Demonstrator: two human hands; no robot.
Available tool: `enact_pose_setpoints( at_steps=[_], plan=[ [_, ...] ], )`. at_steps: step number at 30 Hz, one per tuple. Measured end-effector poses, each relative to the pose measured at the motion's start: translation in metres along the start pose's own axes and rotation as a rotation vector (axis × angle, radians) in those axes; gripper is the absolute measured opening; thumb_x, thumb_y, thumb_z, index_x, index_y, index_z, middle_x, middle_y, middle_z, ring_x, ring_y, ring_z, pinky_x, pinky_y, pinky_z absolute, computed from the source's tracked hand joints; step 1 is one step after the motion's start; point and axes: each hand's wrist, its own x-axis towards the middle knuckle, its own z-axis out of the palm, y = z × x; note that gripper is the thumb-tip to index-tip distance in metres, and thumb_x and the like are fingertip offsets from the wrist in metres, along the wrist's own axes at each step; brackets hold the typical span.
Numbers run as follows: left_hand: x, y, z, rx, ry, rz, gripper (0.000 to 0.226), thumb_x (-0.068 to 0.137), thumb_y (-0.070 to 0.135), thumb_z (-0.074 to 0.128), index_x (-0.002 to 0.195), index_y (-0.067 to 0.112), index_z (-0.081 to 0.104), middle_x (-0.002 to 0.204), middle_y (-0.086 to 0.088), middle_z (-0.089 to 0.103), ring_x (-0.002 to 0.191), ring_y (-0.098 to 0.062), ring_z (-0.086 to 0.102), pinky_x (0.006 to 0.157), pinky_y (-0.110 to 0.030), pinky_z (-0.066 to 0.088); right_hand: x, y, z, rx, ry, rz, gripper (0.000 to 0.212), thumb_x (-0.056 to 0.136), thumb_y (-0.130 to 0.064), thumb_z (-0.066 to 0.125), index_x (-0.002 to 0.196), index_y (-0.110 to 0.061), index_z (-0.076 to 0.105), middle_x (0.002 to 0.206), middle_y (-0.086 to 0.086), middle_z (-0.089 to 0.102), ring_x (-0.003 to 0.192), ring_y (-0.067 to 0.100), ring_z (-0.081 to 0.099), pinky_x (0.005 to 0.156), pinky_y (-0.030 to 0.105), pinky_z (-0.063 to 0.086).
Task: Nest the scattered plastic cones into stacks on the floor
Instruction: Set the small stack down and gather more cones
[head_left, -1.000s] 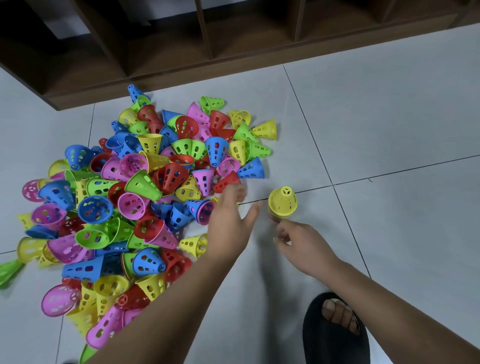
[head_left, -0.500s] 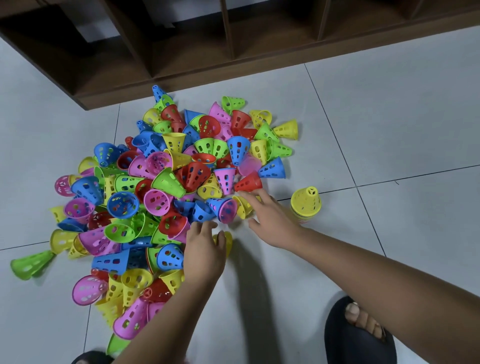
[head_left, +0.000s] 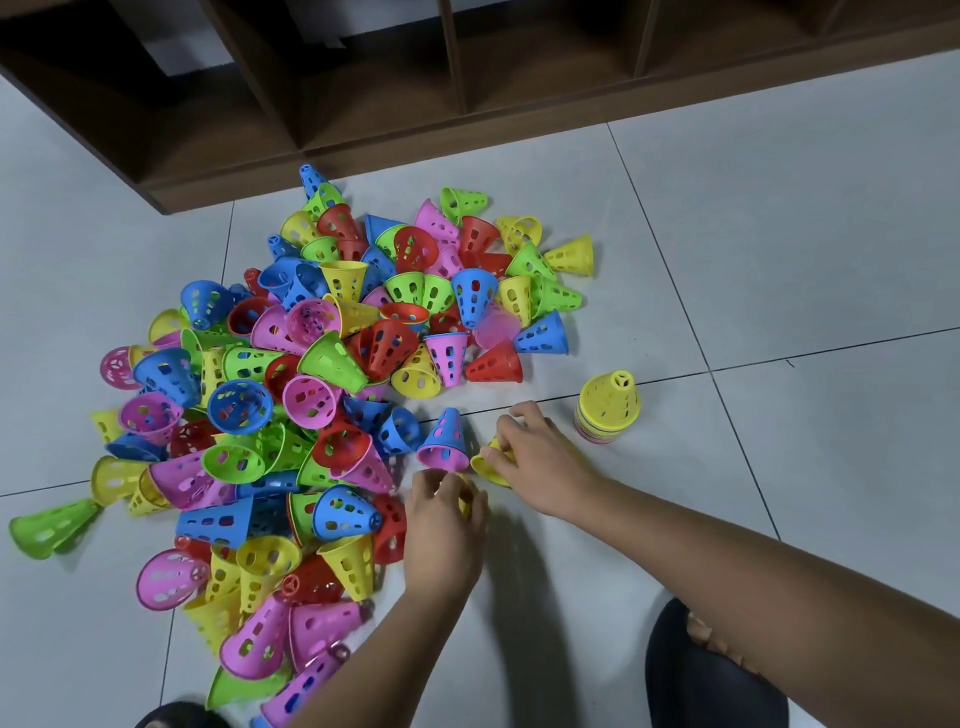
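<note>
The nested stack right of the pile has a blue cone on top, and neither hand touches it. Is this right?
Not quite: the head view shows a yellow cone on top of the nested stack, not blue. It does stand right of the pile, and neither the left hand nor the right hand touches it.

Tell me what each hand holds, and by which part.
The right hand pinches a yellow cone by its wide rim. The left hand curls round a second yellow cone, mostly hidden, so the part cannot be told.
</note>
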Motion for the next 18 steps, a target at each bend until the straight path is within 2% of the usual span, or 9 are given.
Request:
enact_pose_setpoints(
  at_steps=[2, 4, 7, 10, 13, 16, 18],
  plan=[
    [-0.002, -0.002, 0.003, 0.010, -0.021, -0.011, 0.015, 0.094, 0.025, 0.076, 0.099, 0.015, 0.065, 0.113, 0.000, 0.049, 0.101, -0.027, 0.059, 0.083, -0.029, 0.046, -0.004, -0.001, 0.001, 0.045, 0.028, -0.002, 0.030, 0.098, -0.042, 0.062, 0.088, -0.023, 0.042, 0.137, 0.008, 0.044, 0.112, 0.038, 0.059, 0.095, 0.044, 0.050],
    [-0.005, -0.001, 0.002, 0.020, -0.047, -0.034, 0.026, 0.090, 0.021, 0.079, 0.107, 0.016, 0.061, 0.114, 0.001, 0.048, 0.097, -0.026, 0.058, 0.076, -0.030, 0.044, -0.010, -0.003, 0.000, 0.090, 0.050, 0.016, 0.028, 0.089, -0.038, 0.067, 0.086, -0.022, 0.043, 0.129, 0.002, 0.045, 0.107, 0.034, 0.060, 0.090, 0.041, 0.051],
    [-0.007, 0.000, 0.001, 0.008, -0.073, -0.081, 0.044, 0.087, 0.021, 0.081, 0.122, 0.019, 0.054, 0.117, 0.002, 0.051, 0.092, -0.022, 0.056, 0.071, -0.036, 0.048, -0.018, -0.007, 0.002, 0.134, 0.092, 0.091, 0.035, 0.083, -0.034, 0.073, 0.102, -0.021, 0.047, 0.118, 0.000, 0.044, 0.101, 0.035, 0.060, 0.079, 0.039, 0.047],
    [-0.007, -0.003, 0.002, 0.020, -0.104, -0.105, 0.042, 0.088, 0.025, 0.080, 0.122, 0.022, 0.056, 0.113, 0.001, 0.058, 0.092, -0.023, 0.061, 0.071, -0.034, 0.046, -0.022, -0.013, 0.004, 0.197, 0.045, 0.213, 0.067, 0.078, -0.038, 0.079, 0.133, -0.020, 0.046, 0.130, 0.005, 0.047, 0.112, 0.036, 0.061, 0.086, 0.040, 0.052],
    [-0.008, -0.007, 0.001, 0.052, -0.117, -0.106, 0.037, 0.092, 0.039, 0.076, 0.120, 0.021, 0.059, 0.104, -0.001, 0.069, 0.092, -0.025, 0.065, 0.071, -0.036, 0.049, -0.022, -0.014, 0.006, 0.208, -0.080, 0.327, 0.087, 0.070, -0.049, 0.080, 0.142, -0.019, 0.040, 0.134, 0.007, 0.050, 0.117, 0.034, 0.062, 0.090, 0.042, 0.057],
    [-0.008, -0.006, -0.002, 0.025, -0.113, -0.122, 0.045, 0.092, 0.040, 0.075, 0.129, 0.020, 0.061, 0.109, -0.001, 0.075, 0.096, -0.026, 0.070, 0.076, -0.037, 0.055, -0.025, -0.008, 0.007, 0.129, -0.185, 0.344, 0.093, 0.067, -0.051, 0.079, 0.144, -0.018, 0.038, 0.136, 0.009, 0.050, 0.119, 0.034, 0.062, 0.091, 0.042, 0.058],
    [-0.007, -0.003, -0.007, -0.010, -0.094, -0.133, 0.047, 0.091, 0.042, 0.075, 0.131, 0.022, 0.061, 0.110, 0.001, 0.075, 0.095, -0.023, 0.071, 0.077, -0.035, 0.056, -0.027, -0.002, 0.006, 0.109, -0.207, 0.331, 0.085, 0.068, -0.043, 0.081, 0.140, -0.018, 0.043, 0.135, 0.010, 0.050, 0.118, 0.033, 0.061, 0.093, 0.040, 0.056]
  ],
)
